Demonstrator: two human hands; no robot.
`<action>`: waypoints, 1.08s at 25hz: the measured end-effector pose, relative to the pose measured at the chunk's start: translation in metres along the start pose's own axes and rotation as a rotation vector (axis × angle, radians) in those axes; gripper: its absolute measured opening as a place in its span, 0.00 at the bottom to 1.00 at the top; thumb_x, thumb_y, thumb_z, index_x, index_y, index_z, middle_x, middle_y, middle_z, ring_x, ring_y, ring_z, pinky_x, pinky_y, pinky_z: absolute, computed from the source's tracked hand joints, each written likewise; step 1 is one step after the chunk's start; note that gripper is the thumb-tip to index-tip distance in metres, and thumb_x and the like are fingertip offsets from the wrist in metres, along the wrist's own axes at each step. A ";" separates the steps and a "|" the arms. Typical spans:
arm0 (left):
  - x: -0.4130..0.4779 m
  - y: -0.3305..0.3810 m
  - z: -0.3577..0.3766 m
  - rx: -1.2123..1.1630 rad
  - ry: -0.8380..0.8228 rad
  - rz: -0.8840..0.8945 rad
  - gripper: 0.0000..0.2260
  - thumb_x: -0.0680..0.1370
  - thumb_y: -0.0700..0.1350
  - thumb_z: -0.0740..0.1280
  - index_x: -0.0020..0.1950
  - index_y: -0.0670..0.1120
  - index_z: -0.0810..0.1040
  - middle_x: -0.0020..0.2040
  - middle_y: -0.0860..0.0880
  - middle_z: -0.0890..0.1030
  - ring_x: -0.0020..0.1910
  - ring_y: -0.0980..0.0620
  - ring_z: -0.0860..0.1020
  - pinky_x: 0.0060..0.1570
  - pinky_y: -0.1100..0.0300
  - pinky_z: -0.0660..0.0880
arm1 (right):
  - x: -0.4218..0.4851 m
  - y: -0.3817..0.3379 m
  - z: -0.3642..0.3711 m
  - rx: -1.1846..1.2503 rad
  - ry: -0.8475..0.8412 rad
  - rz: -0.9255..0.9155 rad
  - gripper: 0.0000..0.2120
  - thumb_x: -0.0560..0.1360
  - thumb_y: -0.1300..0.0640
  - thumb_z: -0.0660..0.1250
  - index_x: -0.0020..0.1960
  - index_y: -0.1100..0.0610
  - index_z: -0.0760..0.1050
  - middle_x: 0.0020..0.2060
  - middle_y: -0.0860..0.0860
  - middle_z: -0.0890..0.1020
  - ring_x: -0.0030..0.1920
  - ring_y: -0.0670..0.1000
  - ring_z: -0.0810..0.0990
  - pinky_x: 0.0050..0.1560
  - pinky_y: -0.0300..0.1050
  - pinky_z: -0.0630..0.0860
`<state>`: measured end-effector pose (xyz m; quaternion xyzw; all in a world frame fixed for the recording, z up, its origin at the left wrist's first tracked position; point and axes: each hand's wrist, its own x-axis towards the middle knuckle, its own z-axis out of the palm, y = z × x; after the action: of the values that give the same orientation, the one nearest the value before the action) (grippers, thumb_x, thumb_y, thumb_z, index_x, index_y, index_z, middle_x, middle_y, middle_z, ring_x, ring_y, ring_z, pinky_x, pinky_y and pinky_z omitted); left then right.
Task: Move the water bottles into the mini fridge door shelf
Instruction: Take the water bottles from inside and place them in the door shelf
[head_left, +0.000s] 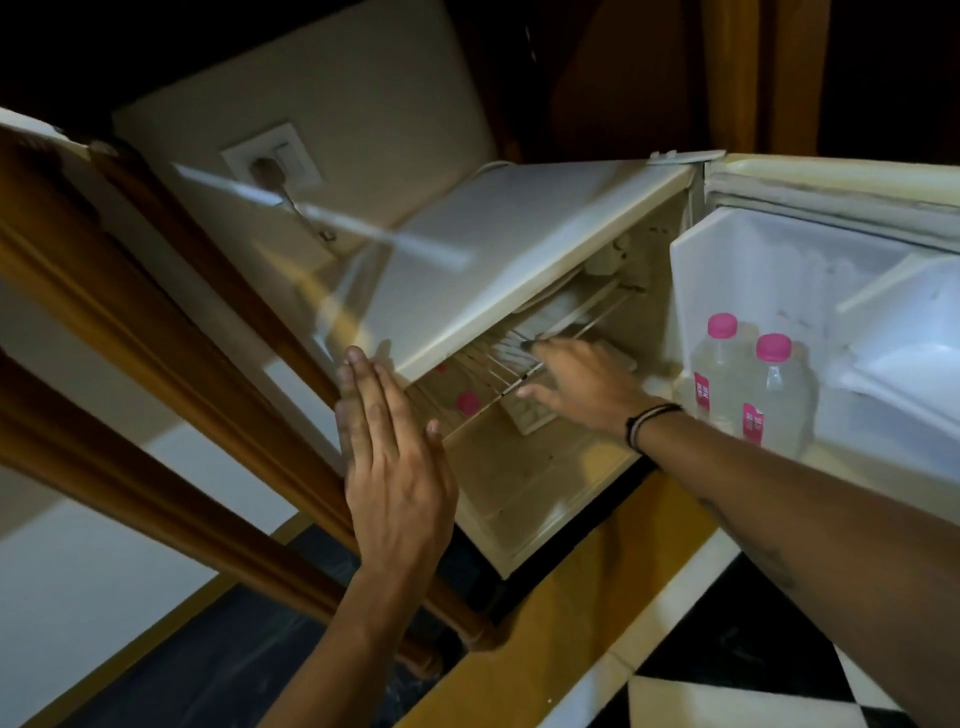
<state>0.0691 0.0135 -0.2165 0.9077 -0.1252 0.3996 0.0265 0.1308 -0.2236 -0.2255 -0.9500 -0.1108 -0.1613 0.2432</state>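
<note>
Nearest the camera, the left hand (392, 457) is flat, fingers pressed together and straight, against the left front edge of the mini fridge (519, 249), holding nothing. Deeper inside the fridge, the right hand (582, 382) is spread palm-down over the wire rack (498, 364), empty. Two pink-capped water bottles (748, 384) stand upright, touching, in the door shelf (893, 447) of the fridge's open door. Another pink cap (467, 401) shows under the rack.

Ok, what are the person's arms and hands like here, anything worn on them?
Both forearms are bare, with no sleeves in view and no gloves. The right hand has a band of thin dark and light cords at the wrist. The left hand shows no rings, watch or band.
</note>
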 end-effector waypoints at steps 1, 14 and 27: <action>0.001 0.000 -0.001 0.000 -0.006 0.002 0.30 0.90 0.50 0.52 0.89 0.36 0.50 0.90 0.37 0.45 0.90 0.43 0.40 0.88 0.50 0.36 | 0.008 -0.002 0.013 -0.004 -0.019 0.008 0.29 0.77 0.39 0.70 0.70 0.57 0.75 0.58 0.56 0.84 0.58 0.57 0.84 0.52 0.50 0.82; 0.004 -0.003 0.002 -0.019 -0.007 0.045 0.30 0.90 0.48 0.54 0.88 0.35 0.52 0.90 0.36 0.47 0.90 0.39 0.44 0.89 0.48 0.40 | 0.057 -0.048 0.103 -0.037 0.061 0.078 0.30 0.80 0.59 0.67 0.79 0.61 0.60 0.59 0.61 0.82 0.55 0.65 0.84 0.48 0.56 0.82; 0.026 -0.002 -0.009 -0.086 -0.057 0.110 0.30 0.90 0.52 0.48 0.89 0.37 0.52 0.90 0.38 0.50 0.90 0.43 0.45 0.89 0.45 0.42 | -0.080 -0.018 -0.111 -0.124 0.092 0.087 0.15 0.74 0.56 0.78 0.61 0.52 0.86 0.53 0.50 0.88 0.51 0.47 0.84 0.54 0.44 0.79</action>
<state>0.0800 0.0116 -0.1913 0.9085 -0.1927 0.3687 0.0400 0.0236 -0.2738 -0.1547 -0.9588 -0.0478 -0.2005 0.1956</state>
